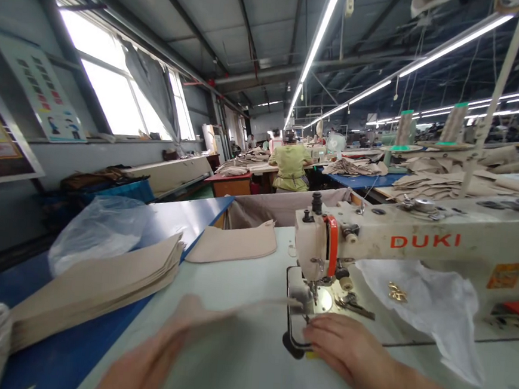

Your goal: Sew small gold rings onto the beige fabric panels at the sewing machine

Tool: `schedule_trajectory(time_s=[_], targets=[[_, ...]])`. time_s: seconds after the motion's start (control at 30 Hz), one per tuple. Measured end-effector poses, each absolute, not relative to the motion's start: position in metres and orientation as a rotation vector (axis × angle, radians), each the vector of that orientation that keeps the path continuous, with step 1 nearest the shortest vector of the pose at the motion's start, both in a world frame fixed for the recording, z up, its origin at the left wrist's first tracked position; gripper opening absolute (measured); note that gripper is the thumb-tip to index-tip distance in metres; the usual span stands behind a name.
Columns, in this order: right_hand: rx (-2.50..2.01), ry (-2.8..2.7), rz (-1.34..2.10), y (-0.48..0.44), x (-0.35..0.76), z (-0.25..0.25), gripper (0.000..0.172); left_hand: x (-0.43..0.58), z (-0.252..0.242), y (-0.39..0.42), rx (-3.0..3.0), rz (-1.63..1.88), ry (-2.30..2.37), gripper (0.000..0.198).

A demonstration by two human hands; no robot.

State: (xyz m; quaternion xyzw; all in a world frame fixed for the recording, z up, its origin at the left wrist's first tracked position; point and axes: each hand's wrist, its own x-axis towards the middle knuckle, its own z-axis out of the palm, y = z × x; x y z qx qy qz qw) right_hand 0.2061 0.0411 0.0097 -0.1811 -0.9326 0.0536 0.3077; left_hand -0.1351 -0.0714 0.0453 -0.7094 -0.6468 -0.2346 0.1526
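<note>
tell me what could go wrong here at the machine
The right hand rests right by the needle; fingertips could get caught if it runs.
The piece at the left hand is blurred, so it may feed in crooked.
The plastic sheet lies near the needle and might snag.

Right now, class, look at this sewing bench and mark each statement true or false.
1. The right hand rests by the needle of the machine. True.
2. The machine says SINGER in blue. False: it says DUKI in red-orange.
3. A stack of beige cut pieces lies left of the machine. True.
4. The left hand lies on the stack. False: the left hand is at a blurred beige piece in front of the machine, apart from the stack.
5. A person in a yellow-green top stands right beside the machine. False: that person is far down the hall, back turned.
</note>
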Motion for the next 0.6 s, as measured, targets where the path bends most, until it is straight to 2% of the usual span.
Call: schedule_trajectory(time_s=[0.1, 0.2, 0.27, 0.43, 0.6], targets=[[-0.464, -2.477, 0.141, 0.041, 0.206, 0.007, 0.029, -0.138, 0.120, -0.019, -1.790, -0.708, -1.859, 0.039], [-0.475, -2.474, 0.163, 0.042, 0.205, 0.006, 0.028, -0.136, 0.148, 0.046, -1.824, -0.587, -1.745, 0.042], [-0.506, -2.493, 0.205, 0.044, 0.205, 0.006, 0.027, -0.134, 0.135, 0.082, -1.896, -0.425, -1.854, 0.045], [-0.511, -2.502, 0.227, 0.049, 0.203, 0.004, 0.026, -0.131, 0.053, 0.120, -1.941, -0.241, -2.102, 0.040], [-0.462, -2.477, 0.261, 0.051, 0.201, 0.000, 0.024, -0.140, 0.016, 0.122, -1.931, -0.191, -2.207, 0.055]])
